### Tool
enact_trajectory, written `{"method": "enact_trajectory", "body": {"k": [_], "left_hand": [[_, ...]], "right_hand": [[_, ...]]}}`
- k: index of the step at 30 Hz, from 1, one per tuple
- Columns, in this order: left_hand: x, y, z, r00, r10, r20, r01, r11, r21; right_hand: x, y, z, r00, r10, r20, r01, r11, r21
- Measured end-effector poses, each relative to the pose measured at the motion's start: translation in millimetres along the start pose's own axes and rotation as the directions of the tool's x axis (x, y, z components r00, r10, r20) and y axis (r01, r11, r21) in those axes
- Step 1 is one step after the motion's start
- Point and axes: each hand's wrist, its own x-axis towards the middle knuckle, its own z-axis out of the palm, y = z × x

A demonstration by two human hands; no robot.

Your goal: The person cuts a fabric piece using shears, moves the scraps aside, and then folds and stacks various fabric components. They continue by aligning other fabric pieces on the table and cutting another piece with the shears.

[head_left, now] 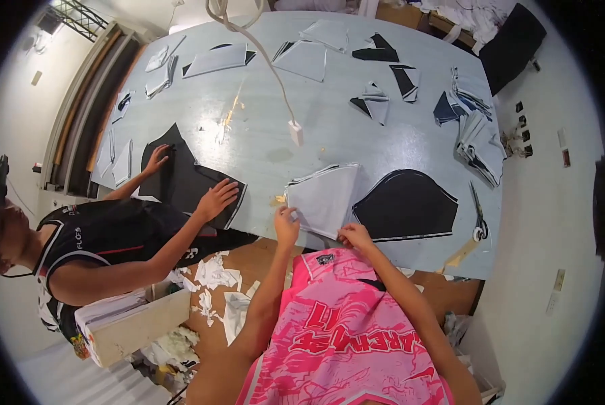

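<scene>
A white fabric stack (324, 197) with dark edges lies at the table's near edge. My left hand (287, 225) is at its lower left corner, fingers closed in a pinch on the fabric. At the lower right corner, my right hand (355, 236) pinches the same stack's edge. Right beside it lies a black fabric piece (405, 206) with a curved top and a pale lower border. Scissors (478, 212) rest on the table further right, next to a tan strip (461, 253).
A co-worker (120, 236) at the left lays both hands on black fabric (181, 177). Folded fabric piles line the far side of the table (262, 121) and its right end (478, 138). A white plug (295, 132) hangs on a cable. Scraps (215, 273) litter the floor.
</scene>
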Motion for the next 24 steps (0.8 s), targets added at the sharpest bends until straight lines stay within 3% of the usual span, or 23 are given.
{"method": "enact_trajectory", "body": {"k": [2,6,8,9,10,12,14,15,16,18,19,21,22,24], "left_hand": [[-7.9,8.1,0.4,0.999,0.022,-0.029,-0.02,0.998,0.063],[-14.3,47.9,1.7,0.983,0.163,-0.08,-0.155,0.982,0.105],[-15.1,73.9,3.9,0.943,0.334,0.003,-0.334,0.942,0.014],[-13.4,85.4,3.5,0.938,0.342,0.051,-0.342,0.94,0.001],[-12.3,98.1,8.7,0.915,0.386,0.114,-0.383,0.922,-0.052],[-25.2,114.8,27.7,0.853,0.452,0.261,-0.414,0.891,-0.188],[-25.3,123.7,45.9,0.802,0.484,0.35,-0.402,0.871,-0.284],[-24.9,126.3,54.1,0.738,0.503,0.449,-0.412,0.864,-0.289],[-26.7,127.5,64.3,0.668,0.512,0.54,-0.423,0.858,-0.29],[-28.5,126.4,80.0,0.629,0.523,0.575,-0.442,0.849,-0.289],[-30.6,123.9,84.6,0.59,0.534,0.606,-0.468,0.837,-0.283],[-33.9,118.3,87.0,0.607,0.532,0.59,-0.504,0.832,-0.231],[-37.8,119.0,89.0,0.616,0.536,0.577,-0.542,0.82,-0.184],[-42.2,120.8,82.4,0.684,0.488,0.542,-0.523,0.846,-0.101]], "right_hand": [[-2.6,1.3,-7.0,0.999,-0.027,-0.046,0.025,0.999,-0.031],[-9.6,18.1,-25.8,0.996,0.007,-0.09,0.003,0.994,0.109],[-7.7,32.0,-38.7,0.992,0.008,-0.123,0.008,0.991,0.131],[-3.8,43.9,-45.9,0.99,0.011,-0.142,0.007,0.992,0.125],[-4.6,58.6,-52.6,0.979,-0.072,-0.188,0.105,0.979,0.172],[-36.9,44.0,-65.7,0.965,-0.003,-0.263,0.071,0.966,0.248],[-52.6,54.0,-82.4,0.917,-0.162,-0.363,0.211,0.972,0.099],[-56.2,63.1,-93.6,0.912,-0.148,-0.382,0.2,0.975,0.101],[-57.5,77.7,-106.2,0.867,-0.169,-0.469,0.196,0.981,0.009],[-64.6,94.8,-127.1,0.766,-0.235,-0.599,0.177,0.972,-0.155],[-72.6,96.1,-136.4,0.769,-0.237,-0.594,0.177,0.971,-0.159],[-84.7,98.0,-152.3,0.529,-0.244,-0.813,0.076,0.968,-0.241],[-87.8,99.7,-160.2,0.528,-0.244,-0.814,0.069,0.967,-0.245],[-92.3,102.0,-183.5,0.351,-0.201,-0.915,0.126,0.978,-0.167]]}}
